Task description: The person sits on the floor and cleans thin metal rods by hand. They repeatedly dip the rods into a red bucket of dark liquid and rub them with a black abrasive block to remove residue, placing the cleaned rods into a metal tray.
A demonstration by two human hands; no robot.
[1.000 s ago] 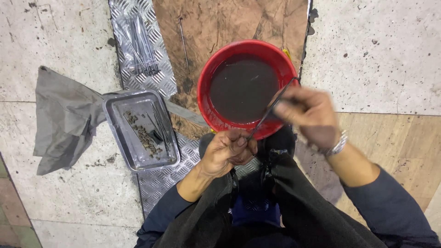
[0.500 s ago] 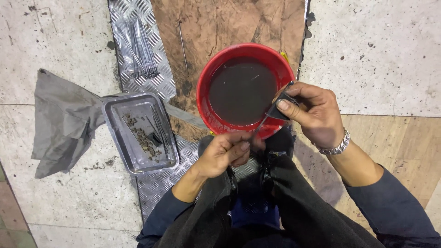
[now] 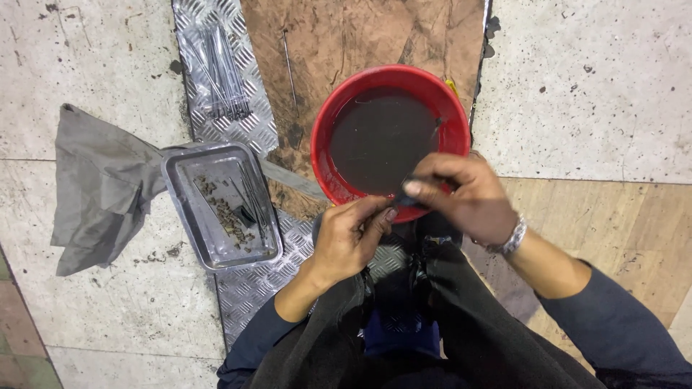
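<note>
Your right hand [image 3: 461, 198] has come lower and further left since the earlier frames, closing the gap to your left hand [image 3: 353, 238] at the near rim of the bowl.

Item 1: one thin dark tool [image 3: 407, 196], pinched in the curled fingers of your right hand; its tip points towards your left fingertips, just over the bowl's near edge. What kind of tool it is cannot be told.

Item 2: your left hand, fingers bunched nearly closed beside the tool's tip; whether they grip anything is not visible.

Item 3: one red round bowl [image 3: 328, 126] filled with dark liquid, standing on a brown board [image 3: 346, 36].

Item 4: one wristwatch [image 3: 510, 238] on your right wrist.

Item 5: one rectangular metal tray [image 3: 173, 180], left of your left hand and well apart from it, holding small dark scraps and a few thin rods.

Item 6: one bundle of thin metal rods [image 3: 223, 72], too many to count, lying on a strip of chequer plate [image 3: 249, 281].

Item 7: one grey cloth [image 3: 101, 194], touching the tray's left side.

Edges and room: bowl and tray stand apart, with a bare band of plate and board between them. To the right of the bowl lies pale stone floor [image 3: 591, 86].
</note>
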